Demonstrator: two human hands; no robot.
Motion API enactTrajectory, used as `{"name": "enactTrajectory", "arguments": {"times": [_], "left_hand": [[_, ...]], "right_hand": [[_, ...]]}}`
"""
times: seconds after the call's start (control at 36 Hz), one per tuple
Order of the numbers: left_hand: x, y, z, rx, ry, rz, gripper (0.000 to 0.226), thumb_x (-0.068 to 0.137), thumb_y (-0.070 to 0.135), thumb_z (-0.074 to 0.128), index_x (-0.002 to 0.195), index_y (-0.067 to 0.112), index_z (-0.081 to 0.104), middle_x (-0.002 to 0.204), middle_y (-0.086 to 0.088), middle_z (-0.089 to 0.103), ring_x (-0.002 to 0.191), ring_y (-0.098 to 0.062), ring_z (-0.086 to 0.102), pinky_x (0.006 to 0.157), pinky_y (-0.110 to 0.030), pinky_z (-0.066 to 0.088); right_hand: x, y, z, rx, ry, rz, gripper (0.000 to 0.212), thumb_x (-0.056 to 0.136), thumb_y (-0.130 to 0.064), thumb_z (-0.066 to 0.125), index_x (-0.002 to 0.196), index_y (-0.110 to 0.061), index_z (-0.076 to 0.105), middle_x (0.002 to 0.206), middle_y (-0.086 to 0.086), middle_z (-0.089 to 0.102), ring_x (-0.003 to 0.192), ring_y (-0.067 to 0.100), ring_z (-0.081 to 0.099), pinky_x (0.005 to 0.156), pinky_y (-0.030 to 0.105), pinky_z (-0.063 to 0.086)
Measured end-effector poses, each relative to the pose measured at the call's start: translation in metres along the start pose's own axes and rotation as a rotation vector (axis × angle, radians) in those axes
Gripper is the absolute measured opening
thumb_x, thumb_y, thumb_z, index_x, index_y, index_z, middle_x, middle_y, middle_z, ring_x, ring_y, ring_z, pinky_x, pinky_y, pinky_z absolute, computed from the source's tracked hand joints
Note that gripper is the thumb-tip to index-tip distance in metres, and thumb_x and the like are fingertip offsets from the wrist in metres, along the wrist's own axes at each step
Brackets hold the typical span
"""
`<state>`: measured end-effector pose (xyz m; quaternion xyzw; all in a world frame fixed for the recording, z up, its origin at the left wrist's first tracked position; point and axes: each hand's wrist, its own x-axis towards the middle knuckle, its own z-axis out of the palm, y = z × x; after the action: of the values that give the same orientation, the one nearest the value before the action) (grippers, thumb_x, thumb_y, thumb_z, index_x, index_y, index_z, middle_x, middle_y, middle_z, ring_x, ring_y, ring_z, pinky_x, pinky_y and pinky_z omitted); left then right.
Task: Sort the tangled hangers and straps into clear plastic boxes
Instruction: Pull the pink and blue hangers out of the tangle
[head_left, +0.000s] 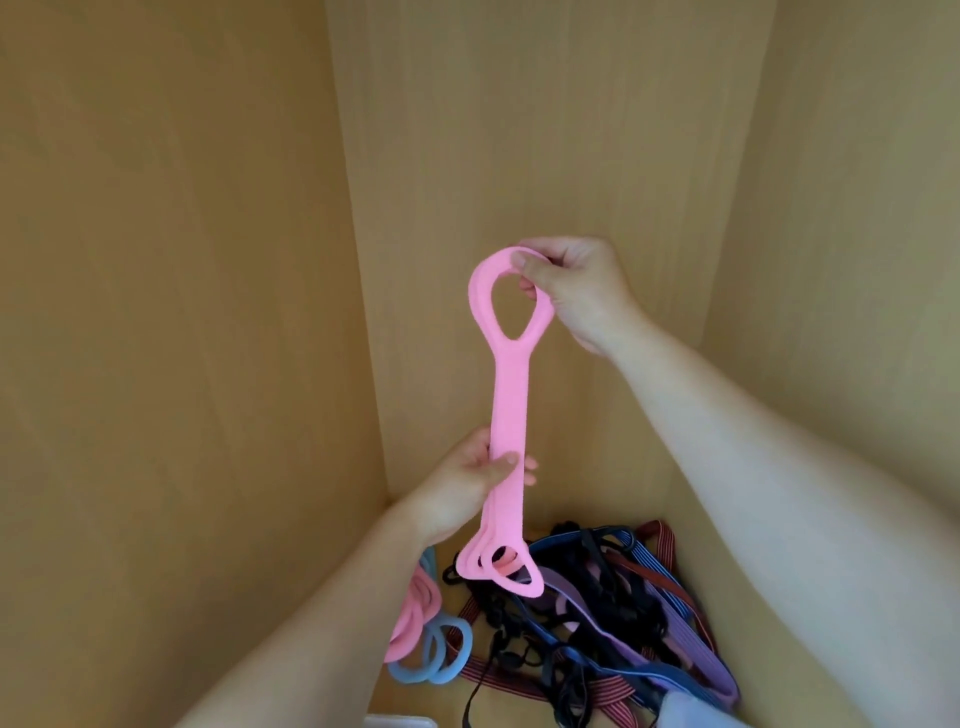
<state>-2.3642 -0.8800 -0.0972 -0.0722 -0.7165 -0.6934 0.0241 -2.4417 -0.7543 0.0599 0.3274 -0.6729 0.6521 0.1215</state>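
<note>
Wooden panels (208, 260): tan boards stand behind and to both sides of the hands, meeting in upright corners.
Tangled pile (623, 623): lies below both hands, under the right forearm. It is a knot of black cords (498, 608), blue striped straps (691, 613), dark red striped elastic bands (670, 582) and a purple strap (597, 618).
Pink hangers (511, 395): several flat, loop-ended pieces stacked together, held upright between the 2 hands, clear of the pile. The top loop is at the right hand. The lower loops hang just under the left hand, fanned slightly apart over the pile.
Loose loops: more pink hangers (415, 623) and light blue rings (447, 660) lie below the left wrist, at the pile's left edge.
Right hand (571, 291): above the left hand, it pinches the top loop, thumb on the front face and a finger hooked through the opening.
Left hand (483, 478): wrapped round the lower shaft of the stack, thumb across the front and fingertips showing past the far edge.
Pale plastic edge (400, 721): a sliver at the bottom, under the left forearm. I cannot tell what it belongs to.
</note>
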Motion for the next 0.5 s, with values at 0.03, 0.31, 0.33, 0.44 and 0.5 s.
{"name": "enactTrajectory", "arguments": {"times": [0.03,0.31,0.33,0.44,0.5], "left_hand": [[-0.002,-0.004,-0.001,0.002,0.002,-0.012,0.021,0.099,0.006,0.046,0.119,0.012,0.049,0.099,-0.002,0.069,0.088,-0.014,0.067,0.082,-0.029,0.054],[-0.027,-0.031,-0.029,0.056,0.315,-0.208,0.017,0.102,0.019,0.044,0.114,0.012,0.055,0.089,-0.009,0.066,0.077,-0.024,0.067,0.073,-0.038,0.058],[-0.028,-0.033,-0.032,0.099,0.330,-0.223,0.016,0.103,0.020,0.044,0.112,0.013,0.054,0.087,-0.010,0.066,0.076,-0.026,0.066,0.073,-0.041,0.057],[-0.033,-0.044,-0.045,0.292,0.400,-0.300,0.018,0.103,0.022,0.041,0.108,0.010,0.052,0.081,-0.013,0.064,0.070,-0.027,0.062,0.071,-0.042,0.054],[-0.033,-0.049,-0.053,0.394,0.470,-0.337,0.023,0.102,0.024,0.040,0.109,0.008,0.054,0.084,-0.010,0.064,0.069,-0.022,0.061,0.069,-0.035,0.052]], "right_hand": [[0.000,0.001,0.001,-0.007,0.006,0.001,0.016,0.092,-0.001,0.060,0.093,-0.013,0.070,0.079,0.002,0.067,0.069,0.015,0.058,0.077,0.034,0.051],[0.002,0.031,0.029,-0.075,-0.036,0.044,0.014,0.092,-0.003,0.060,0.094,-0.011,0.070,0.080,0.009,0.065,0.069,0.017,0.056,0.074,0.035,0.049],[0.002,0.036,0.033,-0.079,-0.041,0.052,0.014,0.092,-0.003,0.060,0.092,-0.012,0.070,0.079,0.010,0.064,0.070,0.018,0.055,0.073,0.034,0.047],[0.006,0.062,0.054,-0.100,-0.087,0.089,0.013,0.092,-0.003,0.060,0.089,-0.009,0.071,0.078,0.013,0.062,0.071,0.021,0.053,0.070,0.032,0.043],[0.008,0.076,0.065,-0.098,-0.114,0.106,0.013,0.092,-0.003,0.059,0.089,-0.007,0.071,0.076,0.012,0.060,0.069,0.019,0.052,0.068,0.030,0.042]]}}
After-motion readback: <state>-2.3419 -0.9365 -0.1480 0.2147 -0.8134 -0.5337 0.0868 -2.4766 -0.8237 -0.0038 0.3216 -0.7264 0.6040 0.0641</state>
